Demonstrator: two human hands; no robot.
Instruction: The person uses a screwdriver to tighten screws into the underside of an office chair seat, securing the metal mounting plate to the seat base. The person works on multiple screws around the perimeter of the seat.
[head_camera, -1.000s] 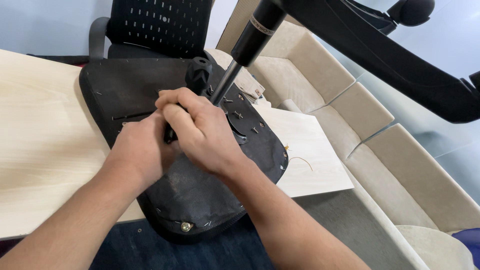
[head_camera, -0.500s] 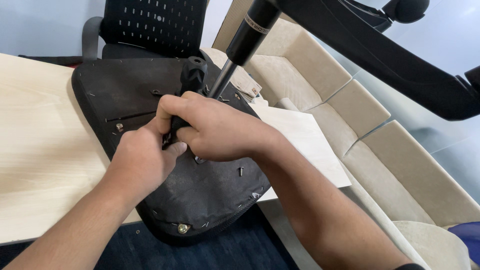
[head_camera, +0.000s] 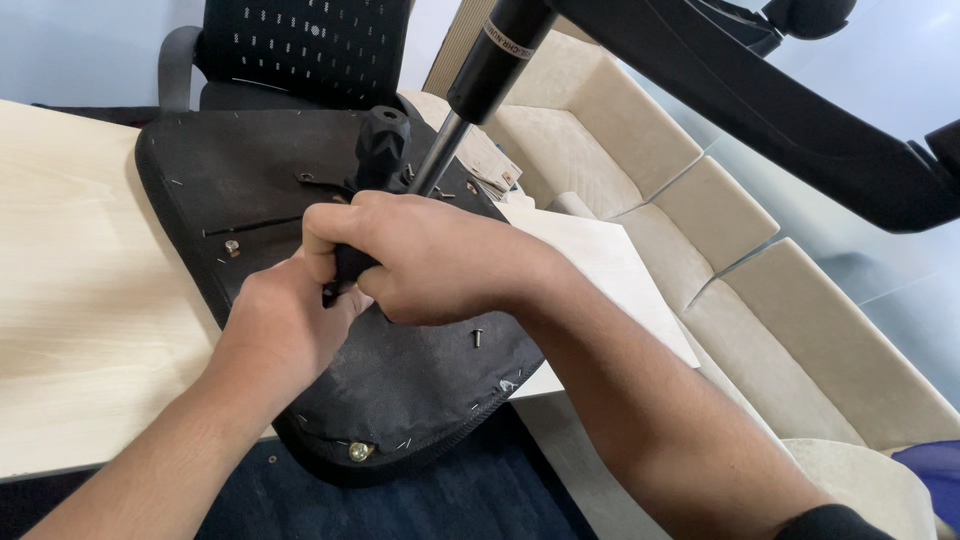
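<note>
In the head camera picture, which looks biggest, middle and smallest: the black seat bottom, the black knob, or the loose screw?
1. Black seat bottom
2. Black knob
3. Loose screw, tiny beside the hands

Bright, even daylight, soft shadows beneath the chair seat (head_camera: 330, 300), sharp focus there, slight stretching toward the frame edges

The black chair seat (head_camera: 400, 370) lies upside down on the pale worktop (head_camera: 90, 330), its near edge overhanging. Its fabric underside is stapled, with a brass bolt near the rim. A black lever (head_camera: 345, 265) sits in my fingers (head_camera: 330, 240).
</note>
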